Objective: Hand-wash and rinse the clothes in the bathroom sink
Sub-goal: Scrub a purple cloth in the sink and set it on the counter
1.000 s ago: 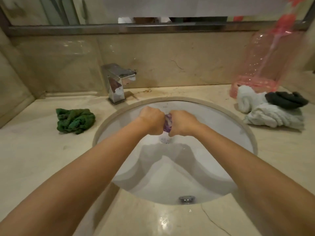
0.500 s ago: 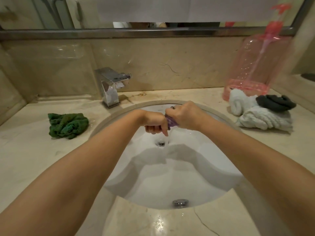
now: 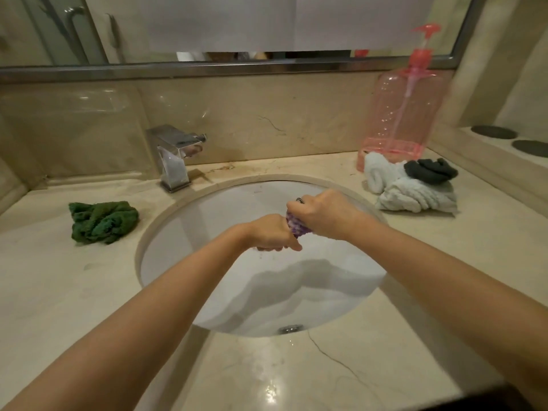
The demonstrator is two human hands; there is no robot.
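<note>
Head view shows both my hands out over the white sink (image 3: 207, 221), bunched together above the basin with a small purple cloth (image 3: 296, 225) caught between them. My left hand (image 3: 271, 234) is the lower one, fingers curled under and closed tight around the near end of the cloth, knuckles up. My right hand (image 3: 321, 213) sits just above and beyond it, its grip also closed on the cloth, with a ring (image 3: 299, 199) showing on one finger. Only a short purple stretch shows in the gap where the two fists meet; the rest is hidden inside my palms, so I cannot tell how much cloth there is. The cloth hangs in the air over the bowl, not touching the basin. The overflow hole (image 3: 290, 328) shows at the sink's near edge. On the counter (image 3: 74, 292) to my left lies a crumpled green cloth (image 3: 102, 222), well apart from my hands, and behind it at the sink's rim stands the square chrome tap (image 3: 175, 157). To my right, near the wall, a white towel (image 3: 410, 191) lies rumpled with a dark grey cloth (image 3: 430, 170) on top of it, and a pink pump bottle (image 3: 404, 114) stands just behind them, below the mirror (image 3: 225, 23).
</note>
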